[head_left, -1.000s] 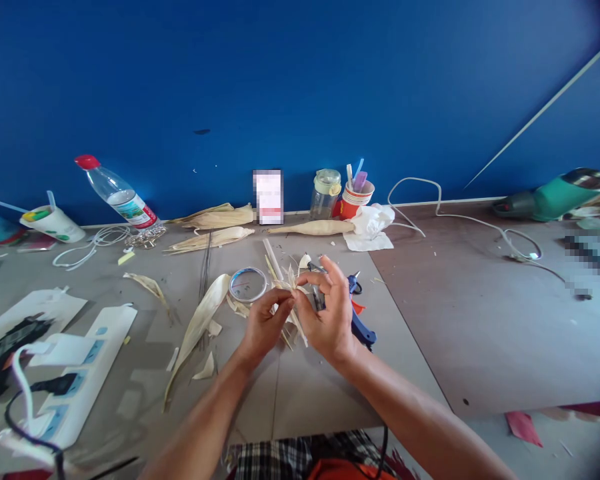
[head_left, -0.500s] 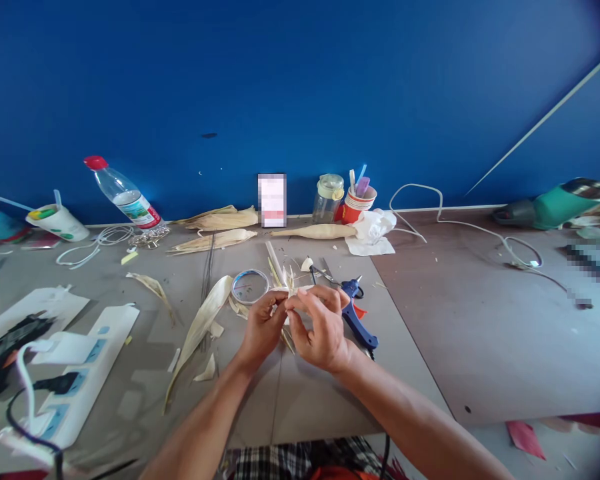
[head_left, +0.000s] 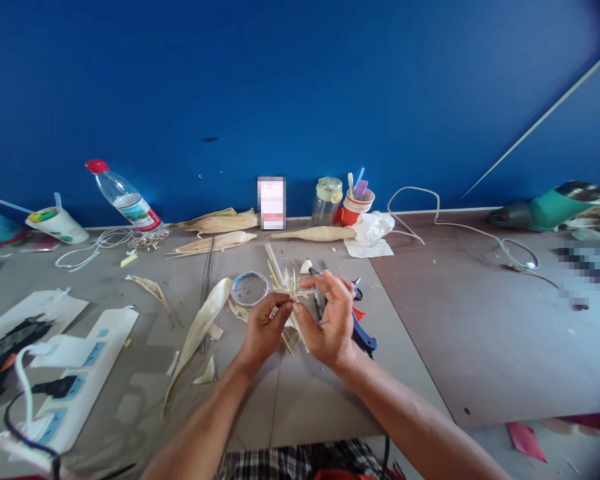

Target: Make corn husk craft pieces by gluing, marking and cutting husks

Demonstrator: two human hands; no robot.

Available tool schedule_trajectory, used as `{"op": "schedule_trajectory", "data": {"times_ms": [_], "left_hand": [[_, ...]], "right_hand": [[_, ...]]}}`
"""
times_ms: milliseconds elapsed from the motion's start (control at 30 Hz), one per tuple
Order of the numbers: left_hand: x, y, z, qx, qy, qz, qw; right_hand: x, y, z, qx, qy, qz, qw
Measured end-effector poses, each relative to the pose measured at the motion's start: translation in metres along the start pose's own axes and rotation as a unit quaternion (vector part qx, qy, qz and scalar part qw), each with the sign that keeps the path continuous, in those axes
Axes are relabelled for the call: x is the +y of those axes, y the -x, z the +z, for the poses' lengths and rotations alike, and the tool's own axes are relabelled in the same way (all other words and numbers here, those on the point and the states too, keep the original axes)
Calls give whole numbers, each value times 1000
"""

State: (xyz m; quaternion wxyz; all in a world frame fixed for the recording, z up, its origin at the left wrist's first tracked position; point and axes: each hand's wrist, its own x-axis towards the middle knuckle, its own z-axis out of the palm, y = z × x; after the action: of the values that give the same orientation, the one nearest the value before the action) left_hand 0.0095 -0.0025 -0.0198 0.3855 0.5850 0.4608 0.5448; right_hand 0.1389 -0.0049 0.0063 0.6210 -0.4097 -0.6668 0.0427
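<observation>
Near the middle of the table, my left hand (head_left: 264,328) is closed, its thumb and fingertips pinching the base of a small pale corn-husk flower (head_left: 293,285) with thin pointed petals. My right hand (head_left: 334,321) is beside it, fingers stretched out and apart from the thumb, whose tip touches the flower's base. A blue hot glue gun (head_left: 365,335) lies behind my right hand, partly hidden. Just left of the flower is a round clear ring (head_left: 250,289), perhaps a tape roll. A long dry corn husk (head_left: 200,330) lies farther left.
A power strip (head_left: 93,373) with plugs occupies the left side. Along the blue wall stand a tilted water bottle (head_left: 133,203), a phone (head_left: 271,203), a clear jar (head_left: 326,201) and red paper cups (head_left: 354,208). Thin wires (head_left: 207,280) and a white cable (head_left: 473,230) lie on the table.
My right fingers have lifted and spread away from the flower, so more of its petals show. My left hand keeps its pinch in nearly the same place.
</observation>
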Motion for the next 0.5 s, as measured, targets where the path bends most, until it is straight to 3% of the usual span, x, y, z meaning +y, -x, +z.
{"op": "schedule_trajectory", "data": {"times_ms": [133,367,500], "left_hand": [[3,0,1,-11,-13,10,1000],[6,-2,-1,-9,-6,5,1000],[3,-1,-1,-6,5,0,1000]], "right_hand": [[-1,-2,0,-19,12,21,1000],[-3,-1,-3,-18,19,-21,999],[0,2,-3,-3,-10,15,1000]]}}
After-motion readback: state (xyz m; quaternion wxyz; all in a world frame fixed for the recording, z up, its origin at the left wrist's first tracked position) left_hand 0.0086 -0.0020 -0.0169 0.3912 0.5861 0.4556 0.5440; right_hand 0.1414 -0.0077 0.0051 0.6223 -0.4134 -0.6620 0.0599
